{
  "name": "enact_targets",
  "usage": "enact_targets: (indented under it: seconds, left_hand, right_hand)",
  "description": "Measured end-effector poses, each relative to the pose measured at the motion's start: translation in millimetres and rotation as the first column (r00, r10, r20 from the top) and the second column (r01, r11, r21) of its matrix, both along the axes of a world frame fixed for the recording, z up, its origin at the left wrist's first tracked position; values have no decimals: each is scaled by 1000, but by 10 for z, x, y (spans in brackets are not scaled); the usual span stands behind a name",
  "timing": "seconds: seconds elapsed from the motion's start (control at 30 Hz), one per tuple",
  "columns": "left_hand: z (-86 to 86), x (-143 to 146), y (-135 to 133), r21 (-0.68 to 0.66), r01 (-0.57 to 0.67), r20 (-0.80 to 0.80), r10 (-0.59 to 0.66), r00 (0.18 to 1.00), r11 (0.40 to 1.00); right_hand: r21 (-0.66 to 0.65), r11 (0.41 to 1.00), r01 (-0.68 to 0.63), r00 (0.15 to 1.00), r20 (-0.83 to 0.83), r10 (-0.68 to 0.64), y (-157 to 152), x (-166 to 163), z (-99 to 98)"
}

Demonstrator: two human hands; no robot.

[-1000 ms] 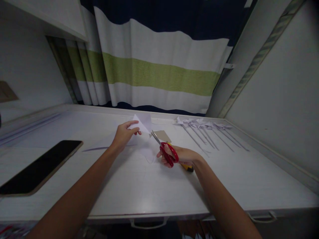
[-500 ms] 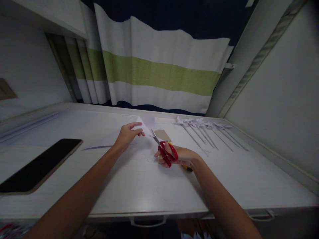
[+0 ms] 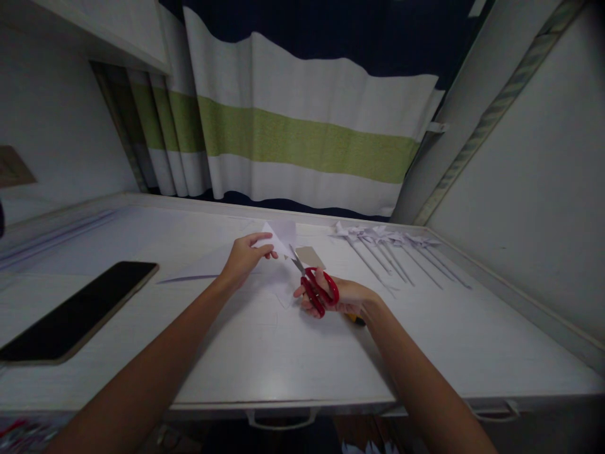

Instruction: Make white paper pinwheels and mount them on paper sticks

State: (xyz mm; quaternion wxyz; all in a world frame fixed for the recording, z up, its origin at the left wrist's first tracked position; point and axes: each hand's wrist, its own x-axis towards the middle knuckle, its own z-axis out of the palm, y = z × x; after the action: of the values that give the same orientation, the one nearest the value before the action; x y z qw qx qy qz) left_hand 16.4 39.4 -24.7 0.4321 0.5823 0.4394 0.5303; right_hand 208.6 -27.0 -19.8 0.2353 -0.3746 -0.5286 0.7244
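Note:
My left hand (image 3: 249, 257) pinches a folded piece of white paper (image 3: 278, 238) between thumb and fingers, above the white desk. In my right hand (image 3: 343, 294) is a pair of red-handled scissors (image 3: 319, 292), with fingers through the loops. The scissors' blades point up and left, and their tips are at the paper's lower right edge. Whether the blades touch the paper, I cannot tell. Under my right wrist lies a yellow and black object (image 3: 355, 320), mostly hidden by the hand.
A large dark-screened phone or tablet (image 3: 80, 310) lies at the left. Several paper flowers on thin stems (image 3: 385, 243) rest at the back right. A beige card (image 3: 310, 256) lies behind the scissors, more paper sheets (image 3: 203, 261) at the left. A striped curtain (image 3: 307, 139) hangs behind.
The scissors' blades look slightly closer together. Both hands keep nearly the same place, while the whole view has shifted a little.

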Motion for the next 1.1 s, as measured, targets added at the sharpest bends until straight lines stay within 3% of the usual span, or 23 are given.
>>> enact_targets:
  seconds: [0.37,1.1]
  left_hand:
    - [-20,23,-10,-12,-5,2,5,1000,1000]
    - [1,46,-49,-18,37,22,-37,999,999]
  right_hand:
    - [-62,998,29,1000,-5,-30,15,19,-38]
    - [-29,999,25,1000,-14,-25,-4,6,-11]
